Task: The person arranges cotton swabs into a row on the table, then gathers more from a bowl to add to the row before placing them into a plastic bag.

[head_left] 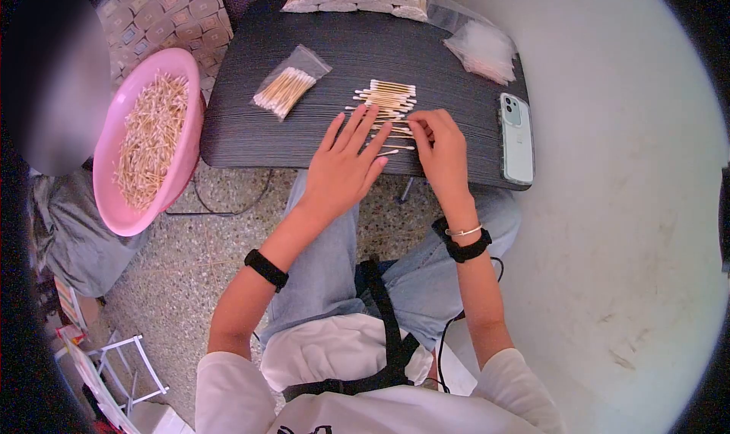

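while both hands rest apart on the dark table [251,130], head view: left hand [346,164] flat, fingers spread, on loose cotton swabs [388,99]; right hand [441,149] pinching swabs. filled bag [289,84] left, phone [517,137] right.

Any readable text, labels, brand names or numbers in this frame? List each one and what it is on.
No text can be read.
Phone: its back shows no legible brand or mark.
Patterned cushion: its repeated patches may carry print, too small and blurred to read.
Shirt: dark marks at the frame's bottom edge, cut off and unreadable.
Bag of cotton swabs, pink basin: no label visible.
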The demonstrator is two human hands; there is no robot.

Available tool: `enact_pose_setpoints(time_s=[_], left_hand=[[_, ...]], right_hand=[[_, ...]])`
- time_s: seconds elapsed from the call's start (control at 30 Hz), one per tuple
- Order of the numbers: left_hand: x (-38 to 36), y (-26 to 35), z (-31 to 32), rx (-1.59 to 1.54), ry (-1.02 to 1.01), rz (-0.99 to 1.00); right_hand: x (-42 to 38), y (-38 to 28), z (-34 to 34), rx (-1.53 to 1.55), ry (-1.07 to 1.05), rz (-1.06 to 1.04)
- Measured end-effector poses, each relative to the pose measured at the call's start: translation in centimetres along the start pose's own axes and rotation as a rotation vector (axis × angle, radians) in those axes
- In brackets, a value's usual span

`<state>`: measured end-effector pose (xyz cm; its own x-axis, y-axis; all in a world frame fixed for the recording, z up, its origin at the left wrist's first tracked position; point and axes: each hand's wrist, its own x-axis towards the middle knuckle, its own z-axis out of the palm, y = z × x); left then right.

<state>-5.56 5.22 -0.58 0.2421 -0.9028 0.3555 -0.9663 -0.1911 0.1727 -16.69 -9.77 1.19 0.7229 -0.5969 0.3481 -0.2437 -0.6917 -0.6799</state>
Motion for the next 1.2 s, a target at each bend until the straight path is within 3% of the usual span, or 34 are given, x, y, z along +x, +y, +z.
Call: enact_pose_setpoints(time_s=[0.1,0.2,0.33,0.47,0.77,0.87,1.03,1.2], left_hand=[[0.0,0.0,0.0,-0.044,0.004,-0.013],[0.5,-0.3,0.4,-0.145,0.061,-0.042],[1.0,-0.8,0.4,-0.116,0.105,-0.08],[1.4,-1.6,0.1,-0.203,0.082,-0.12],[3.3,-2.8,0.1,-0.114,0.017,-0.078],[3.8,-3.3,0.1,-0.188,0.022,-0.009],[3.6,-3.1,0.7,-0.086,0.003,0.016],[3.6,-3.0,0.8,-0.075,0.029,0.018]], right_hand=[[-0.5,-0.1,-0.4,-0.02,-0.011,-0.039],[-1.3,-0.4,-0.1,-0.185,0.043,-0.225],[-2.1,-0.3,0.6,-0.233,-0.009,-0.167],[-2.2,-0.6,0.4,-0.027,0.002,-0.134],[-1.2,-1.1,1.1,0.121,-0.005,-0.061],[-0.3,0.1,1.5,-0.041,0.073,-0.13],[0.2,0.4,1.6,-0.434,0.009,-0.218],[0.0,0.7,2.2,-0.475,0.005,-0.21]])
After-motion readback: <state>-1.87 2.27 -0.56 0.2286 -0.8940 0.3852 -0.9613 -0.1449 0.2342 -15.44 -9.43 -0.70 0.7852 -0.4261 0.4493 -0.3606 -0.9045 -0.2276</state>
